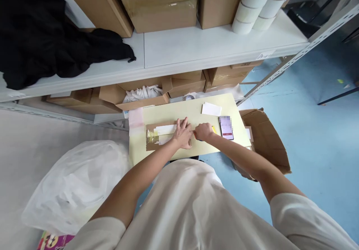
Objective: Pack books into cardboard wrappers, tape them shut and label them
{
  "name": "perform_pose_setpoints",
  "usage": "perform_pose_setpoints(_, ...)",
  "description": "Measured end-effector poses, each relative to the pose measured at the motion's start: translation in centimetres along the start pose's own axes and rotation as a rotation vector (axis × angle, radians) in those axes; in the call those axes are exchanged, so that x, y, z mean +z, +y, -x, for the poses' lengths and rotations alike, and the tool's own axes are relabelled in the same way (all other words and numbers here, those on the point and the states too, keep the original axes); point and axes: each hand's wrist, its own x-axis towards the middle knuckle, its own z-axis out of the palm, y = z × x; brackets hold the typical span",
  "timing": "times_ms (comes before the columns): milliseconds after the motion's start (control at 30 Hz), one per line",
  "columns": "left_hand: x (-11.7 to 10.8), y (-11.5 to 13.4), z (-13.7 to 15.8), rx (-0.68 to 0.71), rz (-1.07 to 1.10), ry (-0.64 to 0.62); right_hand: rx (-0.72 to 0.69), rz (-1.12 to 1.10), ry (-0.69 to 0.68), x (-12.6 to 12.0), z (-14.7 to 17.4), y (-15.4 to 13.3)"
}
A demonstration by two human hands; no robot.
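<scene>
A flat piece of brown cardboard [151,125] lies on the pale yellow table [174,111], with white strips [165,129] and shiny clear tape [150,136] on it. My left hand [183,134] presses down on the cardboard's right end, fingers spread. Just right of it, my right hand [203,131] is closed around a small object showing bits of orange and blue; the fist hides most of it. A small yellow thing [214,129] shows beside my right wrist. Farther right lies a phone [226,127] with its screen lit, and above it a white paper slip [211,109].
A shelf [179,49] with boxes, black cloth [56,40] and label rolls [249,8] crosses above the table. Beneath it, an open carton [146,101] holds white items. A large plastic bag [81,182] stands left; an open cardboard box [266,141] is right.
</scene>
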Motion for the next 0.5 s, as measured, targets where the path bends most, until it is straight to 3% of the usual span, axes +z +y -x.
perform_pose_setpoints(200,0.4,-0.4,0.6,0.0,0.154,0.021,0.369,-0.051,0.202,2.8,1.7,3.5)
perform_pose_setpoints(333,0.3,-1.6,2.3,-0.033,0.261,0.114,0.455,-0.194,0.242,5.7,1.2,3.6)
perform_pose_setpoints(400,0.5,-2.7,4.3,-0.127,0.276,0.197,0.448,-0.226,0.236,7.2,0.8,3.2)
perform_pose_setpoints(500,1.8,-5.0,8.4,-0.38,0.304,0.355,0.417,-0.268,0.231,8.8,0.6,2.6)
